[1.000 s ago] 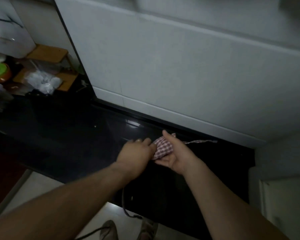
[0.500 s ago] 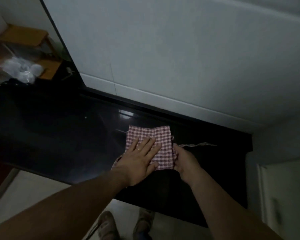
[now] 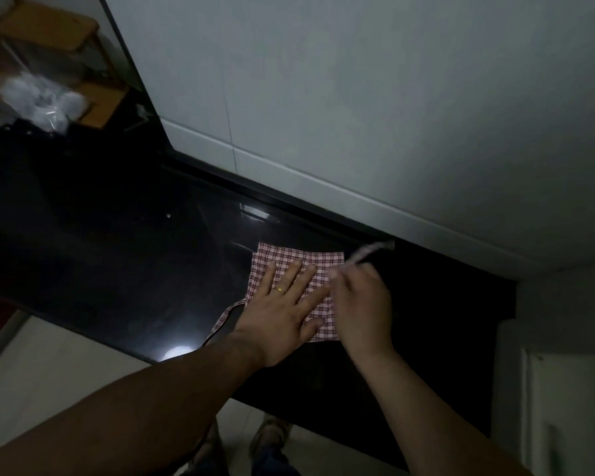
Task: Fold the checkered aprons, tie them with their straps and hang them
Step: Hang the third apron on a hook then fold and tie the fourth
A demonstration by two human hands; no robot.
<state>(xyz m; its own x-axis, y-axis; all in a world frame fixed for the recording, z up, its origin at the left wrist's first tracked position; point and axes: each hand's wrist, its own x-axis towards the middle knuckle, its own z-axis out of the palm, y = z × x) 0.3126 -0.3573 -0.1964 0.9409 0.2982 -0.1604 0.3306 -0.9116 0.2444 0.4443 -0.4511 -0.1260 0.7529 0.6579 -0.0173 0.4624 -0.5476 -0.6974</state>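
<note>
Fingers (image 3: 291,280) of the left hand (image 3: 282,317) lie straight and spread, pressing the folded apron (image 3: 289,257) flat on the counter (image 3: 117,252). Right hand (image 3: 361,304) pinches one strap (image 3: 368,251), which is blurred. Folding appears done; tying looks barely begun; hanging remains. Count: one apron, two hands, two straps visible, the second strap (image 3: 225,317) trailing off the apron's left edge.

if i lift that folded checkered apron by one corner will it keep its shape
Probably not: the folded red-and-white checkered cloth apron looks thin and floppy, lying flat under the left hand, so the folds would likely fall open. Its loose strap would dangle. On the glossy black countertop it may slide when pushed.
</note>
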